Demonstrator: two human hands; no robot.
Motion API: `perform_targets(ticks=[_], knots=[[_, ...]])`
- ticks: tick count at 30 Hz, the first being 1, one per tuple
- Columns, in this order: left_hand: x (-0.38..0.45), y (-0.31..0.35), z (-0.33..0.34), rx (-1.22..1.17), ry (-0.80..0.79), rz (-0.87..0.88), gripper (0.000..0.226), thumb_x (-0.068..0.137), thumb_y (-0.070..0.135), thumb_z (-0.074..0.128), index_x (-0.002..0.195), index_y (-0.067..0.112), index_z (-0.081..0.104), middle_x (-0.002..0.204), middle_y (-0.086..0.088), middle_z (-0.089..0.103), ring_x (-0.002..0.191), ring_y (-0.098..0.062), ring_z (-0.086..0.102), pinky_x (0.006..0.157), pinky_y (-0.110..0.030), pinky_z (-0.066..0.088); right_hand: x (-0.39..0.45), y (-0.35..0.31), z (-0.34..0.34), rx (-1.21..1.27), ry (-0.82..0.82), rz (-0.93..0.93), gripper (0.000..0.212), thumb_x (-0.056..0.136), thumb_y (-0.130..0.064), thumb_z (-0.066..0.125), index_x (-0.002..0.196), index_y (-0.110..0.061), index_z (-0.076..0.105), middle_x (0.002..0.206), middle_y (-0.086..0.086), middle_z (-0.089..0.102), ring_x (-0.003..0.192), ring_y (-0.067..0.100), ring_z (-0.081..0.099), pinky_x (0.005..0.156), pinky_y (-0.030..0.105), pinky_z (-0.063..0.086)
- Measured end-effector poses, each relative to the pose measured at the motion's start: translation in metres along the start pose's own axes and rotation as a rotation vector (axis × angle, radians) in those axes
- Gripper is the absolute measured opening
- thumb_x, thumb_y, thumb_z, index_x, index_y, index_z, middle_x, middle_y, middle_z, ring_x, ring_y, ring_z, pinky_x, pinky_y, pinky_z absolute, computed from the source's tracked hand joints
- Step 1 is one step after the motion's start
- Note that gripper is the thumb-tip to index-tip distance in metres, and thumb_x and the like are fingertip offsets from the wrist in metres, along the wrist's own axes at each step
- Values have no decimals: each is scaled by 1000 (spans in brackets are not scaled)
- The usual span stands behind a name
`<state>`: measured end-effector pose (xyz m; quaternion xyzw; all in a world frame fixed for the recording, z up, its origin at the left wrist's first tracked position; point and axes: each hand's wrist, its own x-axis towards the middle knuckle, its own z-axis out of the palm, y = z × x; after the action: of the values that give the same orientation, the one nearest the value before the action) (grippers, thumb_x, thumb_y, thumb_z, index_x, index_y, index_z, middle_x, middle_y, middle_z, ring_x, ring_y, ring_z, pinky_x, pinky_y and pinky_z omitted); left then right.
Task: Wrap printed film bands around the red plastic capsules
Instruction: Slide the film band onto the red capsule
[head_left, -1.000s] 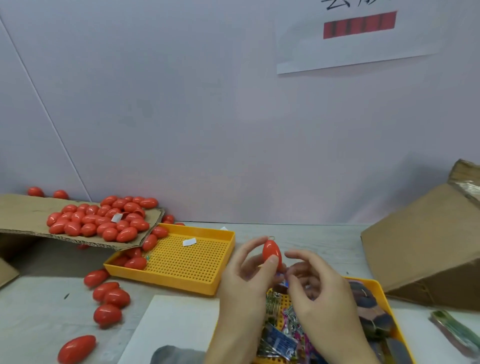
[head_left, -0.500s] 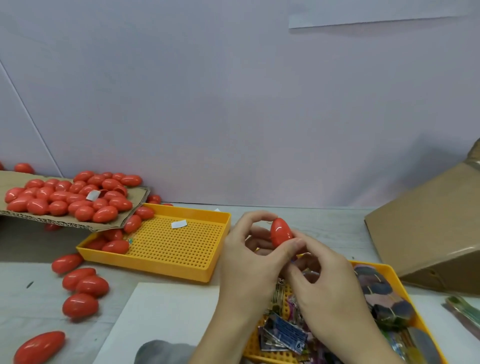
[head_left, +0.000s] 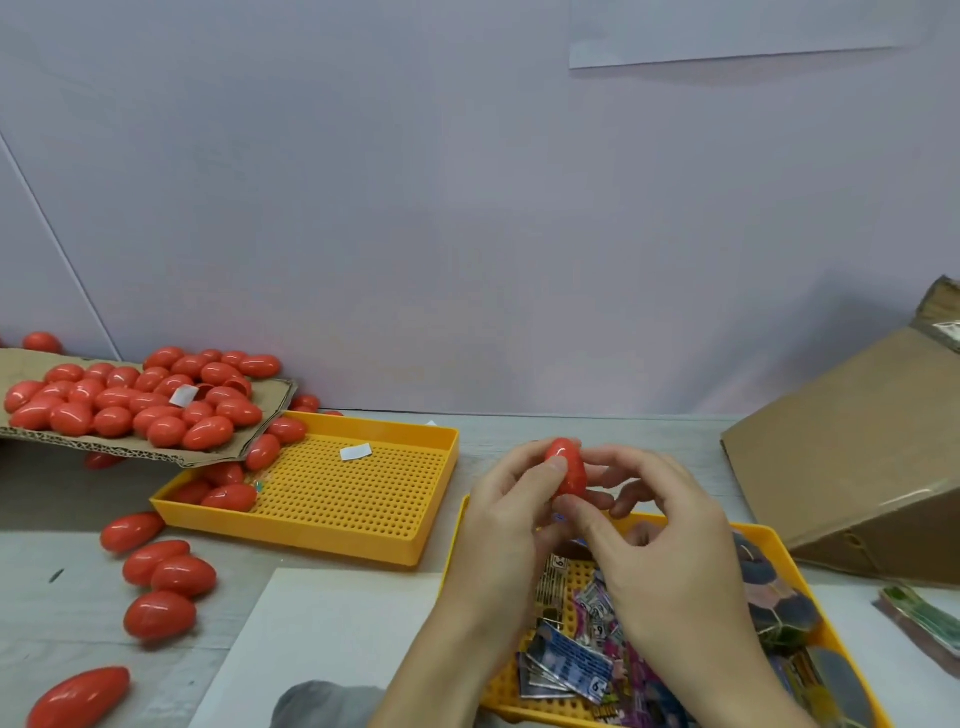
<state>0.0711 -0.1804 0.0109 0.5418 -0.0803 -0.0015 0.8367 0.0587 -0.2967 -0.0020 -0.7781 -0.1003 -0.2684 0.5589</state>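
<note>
One capsule (head_left: 567, 467) up between my hands, above film tray (head_left: 774, 535). Left hand (head_left: 506, 514) pinching top, right hand (head_left: 660, 540) pinching bottom end. No band on it that I can see. Next move, I reckon: grab band (head_left: 566, 662) from tray, slide on snug.

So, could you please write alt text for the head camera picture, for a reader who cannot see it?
Two hands, left and right, hold one red capsule upright above a yellow tray of printed film bands. To the left, more capsules lie on cardboard, in a second yellow tray and on the table.
</note>
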Motion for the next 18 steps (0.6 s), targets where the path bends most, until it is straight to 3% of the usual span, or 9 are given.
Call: perform_targets(ticks=[5,10,13,15,18], knots=[[0,4,2,-270,-27,-88,30,89,17,48,102,-7,59,89,-23,71,79,-33,69,64,-33,57,-2,-4,0,-49,-6,-68,36,72,-24,84,98,-43,68,95,-15,55,83,10,58,59,10,43],[-1,8,1,-446,-145,-183,38,90,18,41,81,1,74,98,-28,69,88,-34,70,68,-32,57,-3,-9,0,-143,38,-156,39,69,-24,87,102,-39,71,97,-14,49,78,4,53,65,6,42],[-1,7,0,-455,-167,-199,37,89,18,42,84,1,74,102,-28,69,93,-35,69,71,-33,56,-3,-9,0,-160,41,-166,40,68,-23,87,102,-38,71,97,-13,49,82,4,53,67,6,42],[1,7,-1,-439,-115,-179,33,91,16,43,98,-5,67,100,-28,69,90,-35,70,71,-33,57,-3,-10,0,-156,31,-170,41,71,-21,85,103,-39,69,98,-15,50,84,2,55,67,5,42],[7,8,-9,-387,145,-52,18,93,6,49,106,-4,58,89,-22,70,77,-30,70,64,-31,59,-2,-10,-1,-186,20,-139,37,81,-17,77,106,-41,64,96,-20,53,91,5,56,67,13,45]])
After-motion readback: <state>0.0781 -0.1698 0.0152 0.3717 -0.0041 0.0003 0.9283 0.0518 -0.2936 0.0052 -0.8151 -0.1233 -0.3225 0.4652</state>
